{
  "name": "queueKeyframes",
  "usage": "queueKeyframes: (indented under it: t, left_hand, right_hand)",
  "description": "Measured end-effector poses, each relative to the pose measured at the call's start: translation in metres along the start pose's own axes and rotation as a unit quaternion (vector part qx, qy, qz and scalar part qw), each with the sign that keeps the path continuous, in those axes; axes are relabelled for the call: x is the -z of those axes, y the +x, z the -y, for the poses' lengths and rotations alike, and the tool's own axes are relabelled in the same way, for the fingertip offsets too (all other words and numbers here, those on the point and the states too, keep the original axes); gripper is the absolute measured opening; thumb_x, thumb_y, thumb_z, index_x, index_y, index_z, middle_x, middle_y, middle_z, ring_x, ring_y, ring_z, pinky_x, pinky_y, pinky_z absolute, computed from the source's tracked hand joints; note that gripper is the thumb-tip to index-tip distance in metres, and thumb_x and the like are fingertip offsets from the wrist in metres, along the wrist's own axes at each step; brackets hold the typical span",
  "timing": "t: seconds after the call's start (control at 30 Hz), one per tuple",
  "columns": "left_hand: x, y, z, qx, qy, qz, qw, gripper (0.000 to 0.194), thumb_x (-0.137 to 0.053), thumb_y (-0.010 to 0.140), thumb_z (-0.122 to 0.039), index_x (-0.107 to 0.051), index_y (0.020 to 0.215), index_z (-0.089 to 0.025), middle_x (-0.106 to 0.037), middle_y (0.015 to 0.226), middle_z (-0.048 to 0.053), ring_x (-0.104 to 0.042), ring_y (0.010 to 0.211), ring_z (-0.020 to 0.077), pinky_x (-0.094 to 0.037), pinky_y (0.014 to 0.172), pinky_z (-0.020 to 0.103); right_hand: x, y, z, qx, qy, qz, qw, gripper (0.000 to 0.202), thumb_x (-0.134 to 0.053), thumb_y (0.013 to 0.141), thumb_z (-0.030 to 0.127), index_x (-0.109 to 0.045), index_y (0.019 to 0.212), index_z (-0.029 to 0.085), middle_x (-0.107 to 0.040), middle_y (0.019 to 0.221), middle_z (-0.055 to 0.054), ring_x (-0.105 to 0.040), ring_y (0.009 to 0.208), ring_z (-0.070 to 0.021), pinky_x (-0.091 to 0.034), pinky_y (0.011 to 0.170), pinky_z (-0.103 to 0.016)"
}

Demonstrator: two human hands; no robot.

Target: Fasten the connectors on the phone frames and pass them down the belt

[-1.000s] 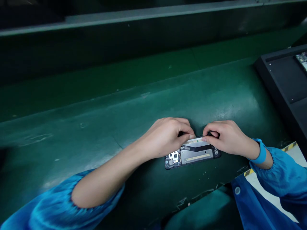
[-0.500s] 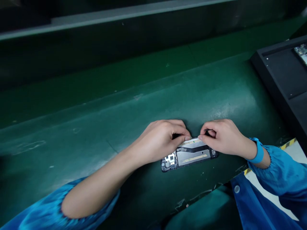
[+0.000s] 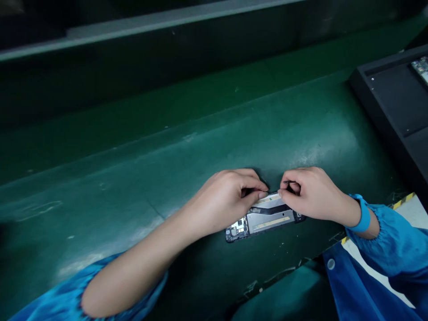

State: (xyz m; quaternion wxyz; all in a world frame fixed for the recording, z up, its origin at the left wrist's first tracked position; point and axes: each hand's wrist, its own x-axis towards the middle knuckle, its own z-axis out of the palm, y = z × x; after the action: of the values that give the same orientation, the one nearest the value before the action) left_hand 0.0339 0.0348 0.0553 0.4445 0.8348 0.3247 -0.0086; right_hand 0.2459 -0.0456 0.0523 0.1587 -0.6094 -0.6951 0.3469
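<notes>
An opened phone body (image 3: pixel 270 221) lies on the green mat, with a circuit board at its left end, a silver middle and a dark flex strip across it. My left hand (image 3: pixel 234 196) is closed at the phone's far edge, thumb and index finger pinched together; what lies between the fingertips is too small to make out. My right hand (image 3: pixel 309 194) is closed at the far right part of the phone, with a thin dark tool (image 3: pixel 289 182) held in its curled fingers. Its thumb tip is by the phone's far edge.
A black tray (image 3: pixel 397 98) stands at the right with a circuit board (image 3: pixel 421 69) in it. The green mat (image 3: pixel 133 178) covers the bench up to a dark raised ledge at the back. Yellow-black tape edges a white surface at the lower right.
The view has shifted slightly. Both hands stay at the phone's far edge, with only small finger movements; the dark tool in my right hand has turned a little.
</notes>
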Motion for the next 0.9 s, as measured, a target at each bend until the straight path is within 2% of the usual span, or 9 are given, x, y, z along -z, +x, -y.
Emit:
queueKeyframes:
  t: [0.1, 0.33, 0.53, 0.7, 0.9]
  left_hand:
    - [-0.0032, 0.0001, -0.0023, -0.01, -0.001, -0.002, 1.0, 0.027, -0.054, 0.094, -0.019, -0.08, 0.097, -0.024, -0.073, 0.099, 0.002, -0.066, 0.073, 0.0138, -0.047, 0.061, 0.026]
    - [-0.0051, 0.0055, -0.0012, -0.008, -0.041, 0.0, 0.999, 0.027, -0.055, 0.089, -0.01, -0.08, 0.089, -0.022, -0.074, 0.093, 0.002, -0.067, 0.073, 0.0126, -0.048, 0.064, 0.025]
    - [-0.0074, 0.0071, -0.0007, -0.024, -0.024, -0.008, 0.999, 0.028, -0.054, 0.09, -0.009, -0.079, 0.088, -0.022, -0.074, 0.093, 0.001, -0.068, 0.076, 0.0129, -0.049, 0.065, 0.025]
    - [-0.0086, 0.0048, 0.0021, -0.044, -0.016, -0.01, 0.999, 0.027, -0.054, 0.092, -0.009, -0.079, 0.092, -0.022, -0.073, 0.095, 0.002, -0.068, 0.079, 0.0141, -0.05, 0.067, 0.025]
    - [-0.0071, 0.0095, 0.0006, -0.043, -0.006, -0.003, 0.999, 0.026, -0.056, 0.092, -0.01, -0.079, 0.095, -0.022, -0.073, 0.095, 0.001, -0.068, 0.078, 0.0131, -0.049, 0.066, 0.025]
  right_hand:
    - [0.0005, -0.0005, 0.0005, 0.007, 0.002, 0.002, 1.0, 0.009, -0.057, 0.082, 0.016, -0.059, 0.073, 0.017, -0.051, 0.06, 0.004, -0.044, 0.055, -0.0099, -0.026, 0.055, -0.026]
    - [-0.0006, -0.0007, -0.0022, 0.011, 0.002, 0.003, 1.0, 0.008, -0.057, 0.081, 0.015, -0.057, 0.073, 0.018, -0.05, 0.062, 0.003, -0.044, 0.057, -0.011, -0.025, 0.056, -0.028]
    - [-0.001, -0.0024, -0.0032, 0.018, -0.01, 0.004, 1.0, 0.01, -0.056, 0.083, 0.015, -0.057, 0.074, 0.018, -0.051, 0.064, 0.002, -0.046, 0.059, -0.0123, -0.026, 0.057, -0.028]
    - [0.0016, -0.0037, -0.0071, 0.022, -0.039, 0.004, 0.999, 0.003, -0.063, 0.088, 0.019, -0.063, 0.086, 0.017, -0.055, 0.069, 0.001, -0.049, 0.062, -0.0137, -0.031, 0.06, -0.027]
    - [0.0015, -0.0043, -0.0087, 0.038, -0.046, 0.011, 0.998, 0.007, -0.063, 0.087, 0.014, -0.063, 0.081, 0.016, -0.054, 0.067, 0.002, -0.05, 0.062, -0.013, -0.03, 0.059, -0.027]
